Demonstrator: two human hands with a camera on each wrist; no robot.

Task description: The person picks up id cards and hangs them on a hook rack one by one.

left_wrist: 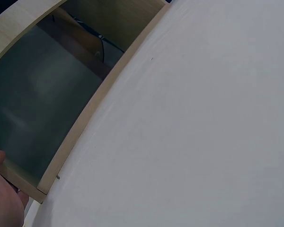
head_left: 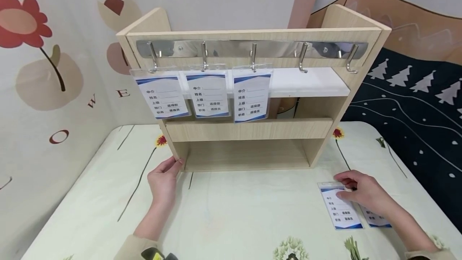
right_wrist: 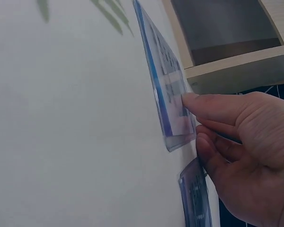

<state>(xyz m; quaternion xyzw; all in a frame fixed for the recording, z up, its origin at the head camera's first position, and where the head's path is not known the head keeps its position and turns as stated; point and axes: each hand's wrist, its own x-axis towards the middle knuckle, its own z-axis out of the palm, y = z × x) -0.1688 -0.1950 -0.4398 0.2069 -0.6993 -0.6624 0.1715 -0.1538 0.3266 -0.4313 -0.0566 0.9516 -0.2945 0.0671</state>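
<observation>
The left hand (head_left: 162, 181) is gripping the wooden shelf (head_left: 249, 130) low at its left side. The right hand (head_left: 366, 191) is pinching a badge (head_left: 344, 214) on the cloth (head_left: 234, 204), its clear sleeve (head_left: 327, 185) containing a printed card (head_left: 337, 206). Three filled sleeves (head_left: 211, 95) are hanging from hooks (head_left: 204, 53).

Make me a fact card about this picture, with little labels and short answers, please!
Furniture: wooden rack standing on a flowered cloth
Hooks: five metal hooks; the two on the right are bare
Hanging: three badges, one on each other hook
Lying on cloth: two more badges, at the right
Left grip: holding the rack's lower left corner
Right grip: pinching the left lying badge's top edge
</observation>
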